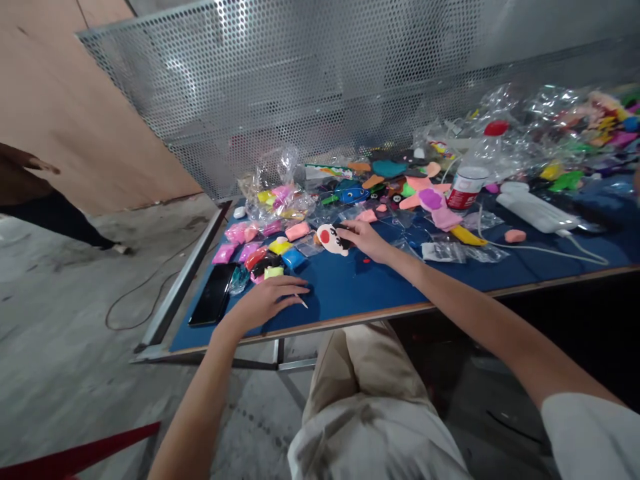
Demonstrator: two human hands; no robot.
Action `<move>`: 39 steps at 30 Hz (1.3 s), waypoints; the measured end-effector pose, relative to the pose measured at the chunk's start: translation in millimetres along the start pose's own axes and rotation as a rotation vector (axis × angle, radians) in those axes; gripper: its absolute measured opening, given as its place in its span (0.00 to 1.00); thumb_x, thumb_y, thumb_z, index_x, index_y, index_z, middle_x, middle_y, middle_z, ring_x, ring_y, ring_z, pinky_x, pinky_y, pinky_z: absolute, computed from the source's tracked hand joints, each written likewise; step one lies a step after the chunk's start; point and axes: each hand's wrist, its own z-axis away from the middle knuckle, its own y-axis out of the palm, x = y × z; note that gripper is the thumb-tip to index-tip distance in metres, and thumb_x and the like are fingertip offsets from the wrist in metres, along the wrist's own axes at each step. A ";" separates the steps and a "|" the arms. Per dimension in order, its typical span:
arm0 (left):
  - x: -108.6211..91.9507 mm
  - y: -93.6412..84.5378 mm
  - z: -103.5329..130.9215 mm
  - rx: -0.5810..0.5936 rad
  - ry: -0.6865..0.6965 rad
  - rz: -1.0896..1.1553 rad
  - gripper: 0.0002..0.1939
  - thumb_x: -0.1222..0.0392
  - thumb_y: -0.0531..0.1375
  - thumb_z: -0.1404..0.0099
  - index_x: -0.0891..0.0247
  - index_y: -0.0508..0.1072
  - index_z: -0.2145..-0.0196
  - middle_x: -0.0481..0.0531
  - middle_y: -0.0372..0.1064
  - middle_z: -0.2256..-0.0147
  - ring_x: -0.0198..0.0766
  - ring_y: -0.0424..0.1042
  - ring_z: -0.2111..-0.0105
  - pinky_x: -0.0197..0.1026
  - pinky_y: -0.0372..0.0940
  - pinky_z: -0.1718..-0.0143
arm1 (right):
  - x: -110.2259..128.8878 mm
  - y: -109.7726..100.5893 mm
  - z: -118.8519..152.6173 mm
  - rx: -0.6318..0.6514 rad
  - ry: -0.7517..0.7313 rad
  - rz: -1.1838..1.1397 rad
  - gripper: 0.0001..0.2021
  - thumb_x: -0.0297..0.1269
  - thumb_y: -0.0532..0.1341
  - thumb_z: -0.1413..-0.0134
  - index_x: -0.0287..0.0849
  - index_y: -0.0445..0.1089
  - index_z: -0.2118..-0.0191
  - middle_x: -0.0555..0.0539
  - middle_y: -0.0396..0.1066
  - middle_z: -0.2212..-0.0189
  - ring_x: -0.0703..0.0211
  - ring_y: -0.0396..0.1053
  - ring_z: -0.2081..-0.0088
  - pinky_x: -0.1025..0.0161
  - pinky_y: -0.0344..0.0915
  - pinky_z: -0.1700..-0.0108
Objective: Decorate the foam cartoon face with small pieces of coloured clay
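My right hand [364, 240] pinches the edge of a flat clay face figure [330, 241], pale with a round red nose, black eyes and black on top. The figure is just above or on the blue tabletop; which, I cannot tell. Palm down near the front edge, my left hand [270, 299] has its fingers stretched out. By its thumb tip lies a small white pointed piece [301, 301]; whether the hand touches it is unclear. Beyond the left hand lie several small packets of coloured clay, among them a blue packet [294, 258] and a yellow-green packet [273, 272].
A black phone [213, 295] lies at the table's left end. Behind are a bottle with a red cap [470, 175], a white device with a cable [537, 208], clay pieces and clear bags. A perforated metal panel [310, 73] borders the back. Another person's leg [60, 217] shows at far left.
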 end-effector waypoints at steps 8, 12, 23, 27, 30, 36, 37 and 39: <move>-2.8 -4.7 -6.7 0.030 -0.085 0.183 0.16 0.47 0.58 0.25 0.57 0.81 0.62 0.57 0.78 0.49 0.45 0.77 0.49 0.48 0.70 0.44 | -3.6 3.9 0.1 -0.004 0.013 -0.080 0.21 0.53 0.76 0.54 0.43 0.78 0.61 0.51 0.79 0.69 0.60 0.75 0.68 0.65 0.74 0.67; -9.2 -4.3 -21.8 -0.276 -0.247 0.456 0.17 0.41 0.66 0.33 0.58 0.82 0.61 0.54 0.81 0.62 0.44 0.79 0.61 0.45 0.74 0.55 | 0.7 1.2 -8.0 0.004 -0.027 -0.144 0.26 0.58 0.77 0.56 0.44 0.78 0.57 0.49 0.79 0.68 0.57 0.77 0.67 0.60 0.77 0.66; -6.0 0.3 -134.1 -0.932 -0.464 1.312 0.21 0.46 0.77 0.48 0.60 0.81 0.61 0.53 0.81 0.57 0.41 0.81 0.58 0.43 0.76 0.56 | 11.6 8.8 -33.1 -0.218 -0.176 -0.196 0.30 0.58 0.79 0.64 0.45 0.76 0.58 0.47 0.81 0.61 0.51 0.79 0.57 0.51 0.80 0.53; -4.5 18.4 -139.7 -0.902 -0.527 1.418 0.20 0.49 0.77 0.48 0.59 0.81 0.60 0.53 0.81 0.55 0.42 0.81 0.54 0.42 0.74 0.55 | 4.4 7.0 -30.1 -0.208 -0.177 -0.158 0.29 0.59 0.77 0.61 0.45 0.75 0.58 0.47 0.81 0.60 0.51 0.79 0.57 0.50 0.79 0.52; -4.9 26.8 -138.2 -0.882 -0.520 1.437 0.20 0.47 0.76 0.46 0.57 0.81 0.59 0.51 0.81 0.57 0.42 0.81 0.56 0.41 0.74 0.56 | 6.9 7.2 -26.2 -0.192 -0.178 -0.156 0.29 0.59 0.78 0.62 0.45 0.75 0.59 0.48 0.81 0.62 0.53 0.78 0.60 0.52 0.79 0.55; -8.5 27.6 -136.6 -0.859 -0.464 1.461 0.17 0.49 0.74 0.44 0.58 0.80 0.60 0.49 0.79 0.65 0.37 0.78 0.64 0.38 0.72 0.61 | 13.6 14.5 -21.0 -0.156 -0.194 -0.160 0.29 0.59 0.79 0.66 0.46 0.75 0.63 0.51 0.80 0.67 0.56 0.77 0.65 0.55 0.80 0.59; -9.0 27.3 -136.5 -0.858 -0.458 1.463 0.17 0.49 0.74 0.44 0.58 0.80 0.61 0.49 0.78 0.65 0.37 0.77 0.64 0.38 0.71 0.62 | 13.7 15.2 -20.6 -0.155 -0.193 -0.157 0.29 0.60 0.79 0.66 0.46 0.75 0.63 0.51 0.80 0.67 0.56 0.77 0.66 0.55 0.80 0.60; -9.8 27.5 -136.1 -0.851 -0.449 1.457 0.17 0.48 0.74 0.44 0.58 0.80 0.62 0.48 0.78 0.66 0.36 0.77 0.65 0.38 0.71 0.62 | 13.3 15.8 -20.4 -0.159 -0.191 -0.153 0.29 0.61 0.79 0.66 0.46 0.75 0.63 0.51 0.80 0.67 0.56 0.77 0.66 0.55 0.80 0.60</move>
